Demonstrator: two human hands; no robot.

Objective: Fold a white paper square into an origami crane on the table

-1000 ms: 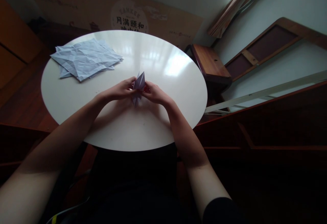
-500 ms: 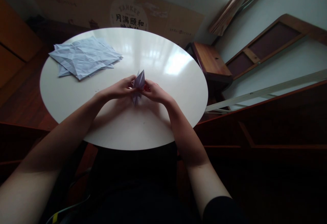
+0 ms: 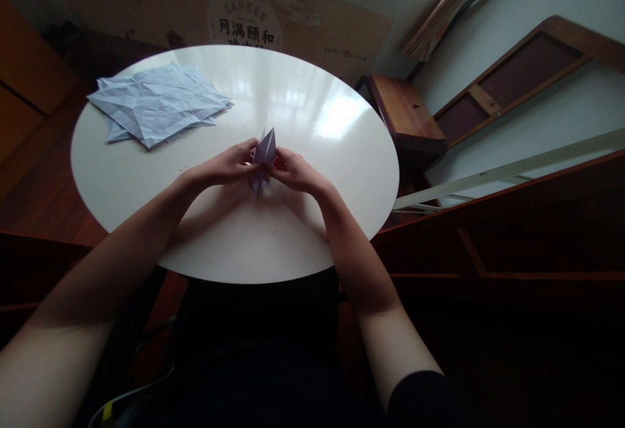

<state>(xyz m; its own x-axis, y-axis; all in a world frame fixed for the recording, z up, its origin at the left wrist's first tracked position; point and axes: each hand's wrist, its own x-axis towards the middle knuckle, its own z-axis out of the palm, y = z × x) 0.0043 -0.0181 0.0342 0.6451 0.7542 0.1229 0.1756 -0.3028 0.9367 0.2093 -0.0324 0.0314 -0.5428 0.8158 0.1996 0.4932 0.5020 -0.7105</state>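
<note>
A small folded paper piece (image 3: 264,151), pale lilac with pointed ends, is held upright just over the white oval table (image 3: 254,245). My left hand (image 3: 239,159) grips its left side, thumb toward me and fingers behind. On the opposite side, my right hand (image 3: 291,169) pinches the paper near its middle. Both hands are closed on it and nearly meet. Some fingertips are hidden behind the folds. Toward the far left of the table lies a stack of creased, unfolded paper sheets (image 3: 161,102).
Beyond the table's right edge stands a wooden stool or small cabinet (image 3: 407,105). A wooden panelled frame (image 3: 532,70) leans by the wall at right. A printed brown board (image 3: 303,30) is behind the table. Window light glares on the tabletop.
The view has shifted slightly, so the table and sheets appear a little higher. Both hands keep their hold on the folded paper, with hardly any visible finger movement.
</note>
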